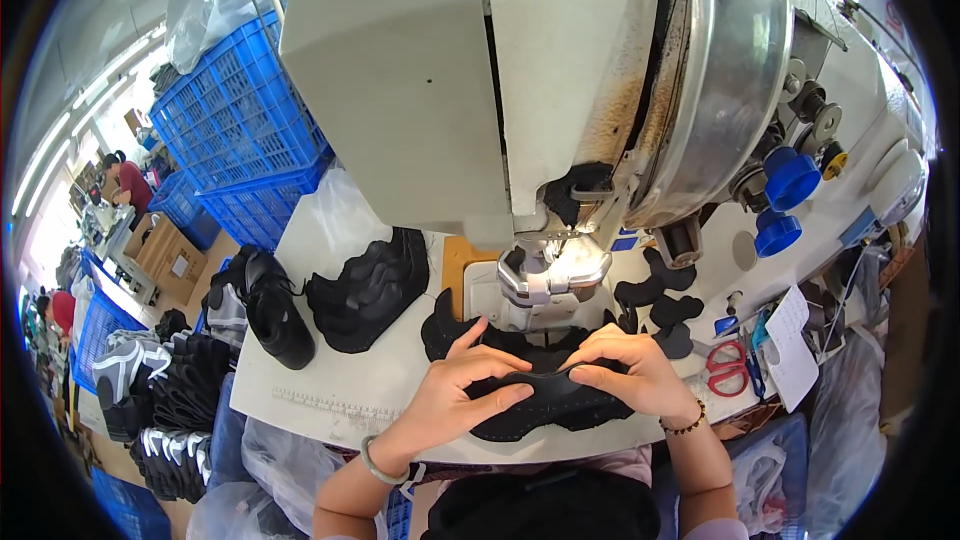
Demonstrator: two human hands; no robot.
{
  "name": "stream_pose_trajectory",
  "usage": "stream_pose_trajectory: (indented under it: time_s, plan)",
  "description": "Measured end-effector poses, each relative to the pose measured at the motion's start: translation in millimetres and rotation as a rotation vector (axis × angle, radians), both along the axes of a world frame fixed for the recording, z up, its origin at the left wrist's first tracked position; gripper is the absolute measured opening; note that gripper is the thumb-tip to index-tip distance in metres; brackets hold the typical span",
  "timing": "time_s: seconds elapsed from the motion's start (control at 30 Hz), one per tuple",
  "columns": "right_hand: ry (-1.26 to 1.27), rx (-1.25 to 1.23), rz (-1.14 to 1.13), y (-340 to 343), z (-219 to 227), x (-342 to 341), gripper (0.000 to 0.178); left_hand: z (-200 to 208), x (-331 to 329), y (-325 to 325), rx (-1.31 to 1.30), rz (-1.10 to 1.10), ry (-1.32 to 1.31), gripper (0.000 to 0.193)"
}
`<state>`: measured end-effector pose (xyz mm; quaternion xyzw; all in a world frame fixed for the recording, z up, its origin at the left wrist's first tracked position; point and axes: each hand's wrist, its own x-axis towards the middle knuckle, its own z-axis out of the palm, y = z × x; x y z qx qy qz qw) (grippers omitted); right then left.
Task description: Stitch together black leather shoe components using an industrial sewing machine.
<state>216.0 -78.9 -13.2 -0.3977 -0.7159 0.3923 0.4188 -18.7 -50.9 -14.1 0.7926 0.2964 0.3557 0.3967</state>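
My left hand [452, 392] and my right hand [640, 372] pinch the edge of a black shoe-upper piece [552, 386] between thumbs and fingers. They hold it just in front of a sewing machine [572, 70], near the lit presser-foot area [556, 275]. Below the pinched edge, more black material with a wavy lower rim [545, 422] spreads over the white table; where one piece ends and another starts, I cannot tell. A curved black piece [440, 328] lies beside my left fingers. The fingertips partly hide the held edge.
Left on the table are a stack of black upper pieces [368, 292] and a black shoe [276, 315]. Small black cut pieces [672, 312], red-handled scissors [727, 368] and a paper sheet [790, 345] lie right. Blue crates [235, 115] stand far left, with a person beyond.
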Motion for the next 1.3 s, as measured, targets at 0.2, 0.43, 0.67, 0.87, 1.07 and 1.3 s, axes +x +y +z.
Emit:
stream_pose_trajectory:
  time_s: [0.2, 0.43, 0.67, 0.87, 1.07, 1.3]
  plan:
    - [-0.096, 0.112, 0.004, -1, -2, -2, 0.015, 5, 6, -5, -0.075, -0.015, 0.080, 0.016]
    - [-0.053, -0.041, 0.047, -2, 1, 4, 0.025, -1, 7, -4, -0.226, 0.058, 0.077, 0.016]
    - [-0.061, -0.101, 0.068, 0, 5, 13, 0.061, -12, -2, 3, -0.276, 0.082, 0.077, 0.017]
    - [-0.044, -0.069, 0.099, 2, 6, 8, 0.060, -13, -7, 3, -0.337, 0.096, 0.093, 0.022]
    - [-0.113, 0.062, -0.040, -12, -4, -9, 0.034, -11, -6, -13, -0.121, 0.019, 0.147, 0.024]
    - [-0.177, 0.454, -0.351, -31, 9, -7, 0.025, -4, -67, 6, -0.202, 0.472, 0.112, 0.016]
